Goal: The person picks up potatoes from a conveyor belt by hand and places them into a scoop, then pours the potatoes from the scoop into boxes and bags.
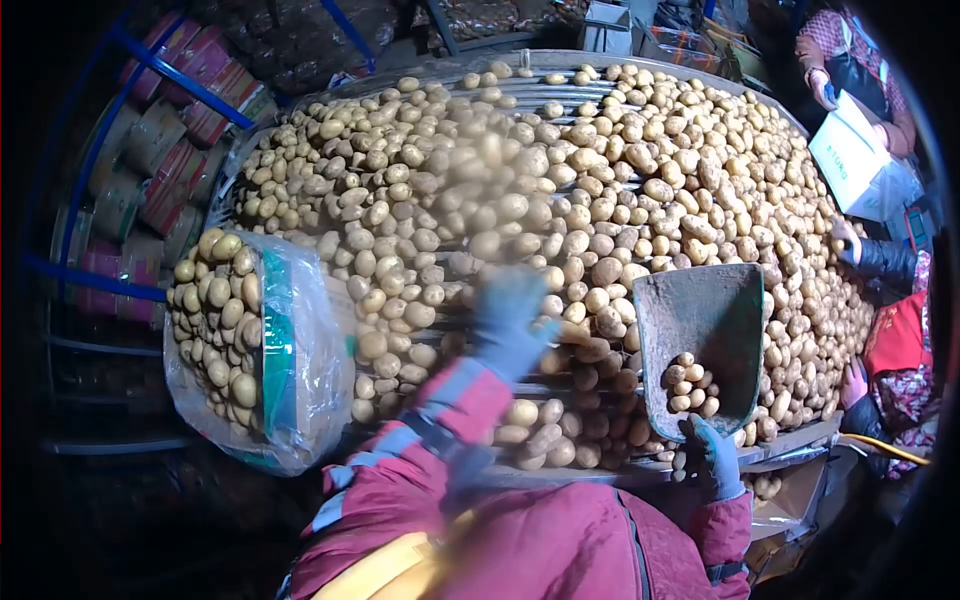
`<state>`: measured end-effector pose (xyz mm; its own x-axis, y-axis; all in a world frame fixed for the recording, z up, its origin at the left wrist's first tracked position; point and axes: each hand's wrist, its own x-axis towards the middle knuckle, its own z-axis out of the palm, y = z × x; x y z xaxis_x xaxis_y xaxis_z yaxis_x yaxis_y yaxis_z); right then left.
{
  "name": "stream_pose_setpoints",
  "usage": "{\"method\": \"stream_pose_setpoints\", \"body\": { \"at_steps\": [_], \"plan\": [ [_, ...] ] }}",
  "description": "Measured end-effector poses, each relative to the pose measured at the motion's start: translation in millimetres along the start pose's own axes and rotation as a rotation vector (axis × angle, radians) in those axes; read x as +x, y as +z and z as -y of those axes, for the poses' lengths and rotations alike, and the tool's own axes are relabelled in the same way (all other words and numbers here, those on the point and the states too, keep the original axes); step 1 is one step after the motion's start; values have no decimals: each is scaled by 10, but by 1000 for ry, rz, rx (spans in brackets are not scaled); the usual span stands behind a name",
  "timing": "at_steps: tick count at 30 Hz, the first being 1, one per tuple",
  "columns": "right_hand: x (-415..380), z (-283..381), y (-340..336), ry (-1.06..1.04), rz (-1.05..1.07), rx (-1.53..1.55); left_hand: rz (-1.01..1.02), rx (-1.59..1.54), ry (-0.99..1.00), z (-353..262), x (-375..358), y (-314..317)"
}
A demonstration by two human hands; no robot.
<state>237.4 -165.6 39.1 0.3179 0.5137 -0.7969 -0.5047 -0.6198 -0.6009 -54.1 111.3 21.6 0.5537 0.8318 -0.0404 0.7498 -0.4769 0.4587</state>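
My left hand (512, 318), in a blue glove, is over the potatoes (600, 240) at the middle of the slatted table. Motion smears its fingers, and whether they hold anything is unclear. At the lower right, my right hand (716, 458), gloved too, is closed on the near end of a wide scoop (690, 310). Several small potatoes (688, 386) lie inside the scoop near that end. A plastic-lined box (308, 350) full of potatoes stands at the left.
Stacked cartons (160, 190) stand behind blue bars (180, 75) at the left. At the upper right a person (850, 50) holds a white box (848, 155). Another person's hand (846, 243) and sleeve reach the table's right edge. A metal rim (440, 65) borders the table.
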Motion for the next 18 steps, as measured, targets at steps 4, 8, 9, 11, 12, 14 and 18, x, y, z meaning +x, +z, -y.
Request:
{"method": "stream_pose_setpoints", "body": {
  "at_steps": [4, 8, 9, 11, 12, 14, 18],
  "plan": [
    [5, -171, -13, -26, 49, 29, -449, 388, -259, 1272, 64, 213],
    [7, -116, -5, 75, 96, -70, -235, 386, -202, 674, -65, 339],
    [-26, -49, 81, 87, 80, -52, -147, 242, -138, 398, -155, 354],
    [-151, 98, 300, 108, 55, -13, -140, 31, 20, 217, -445, 711],
    [-125, 70, 303, 81, 69, 3, -104, -5, 53, 94, -556, 738],
    [-107, 66, 334, 58, 91, -1, -54, -78, 101, 117, -768, 816],
    [-220, 145, 494, 55, 67, 57, -342, 138, -121, 718, -550, 133]
  ]
}}
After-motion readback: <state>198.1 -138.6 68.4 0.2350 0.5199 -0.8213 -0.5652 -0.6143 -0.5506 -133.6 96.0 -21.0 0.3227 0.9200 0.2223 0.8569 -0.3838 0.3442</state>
